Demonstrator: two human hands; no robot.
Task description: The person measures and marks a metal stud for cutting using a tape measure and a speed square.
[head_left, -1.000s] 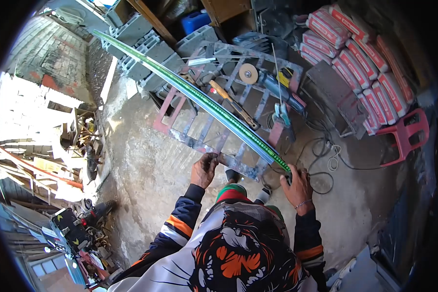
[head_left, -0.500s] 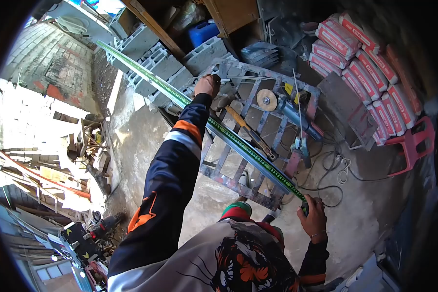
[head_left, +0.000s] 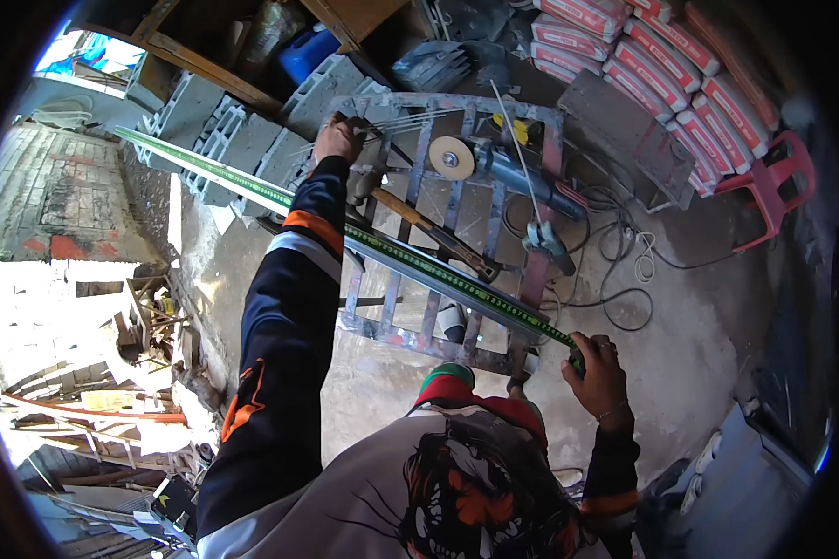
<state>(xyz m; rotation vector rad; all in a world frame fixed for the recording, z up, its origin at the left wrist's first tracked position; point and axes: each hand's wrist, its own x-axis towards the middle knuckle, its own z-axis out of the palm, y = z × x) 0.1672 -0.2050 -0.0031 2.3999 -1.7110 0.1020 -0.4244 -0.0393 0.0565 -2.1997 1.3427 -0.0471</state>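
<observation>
My right hand (head_left: 598,377) is closed around the dark case of a tape measure (head_left: 577,361) at the lower right. Its long green blade (head_left: 419,265) runs up and left along a metal bar (head_left: 475,300) lying across a slatted metal frame (head_left: 429,317). My left hand (head_left: 338,140) is closed at the frame's far left corner, beside several thin rods (head_left: 410,119); what its fingers hold is hidden. Below that hand, a wooden-handled tool (head_left: 419,222) rests on the slats. An angle grinder (head_left: 522,177) with a tan disc (head_left: 451,158) lies farther right.
A clamp (head_left: 548,244) gripping a thin rod lies by the frame's right side, near tangled cables (head_left: 615,296). Concrete blocks (head_left: 252,149) stand at the back left. Stacked red-and-white bags (head_left: 643,74) and a pink plastic chair (head_left: 781,191) are at right. Scrap wood (head_left: 112,373) lies left.
The view has shifted, so the frame, bar and bags sit farther left and higher. My right hand still grips the tape measure, and my left hand stays by the thin rods.
</observation>
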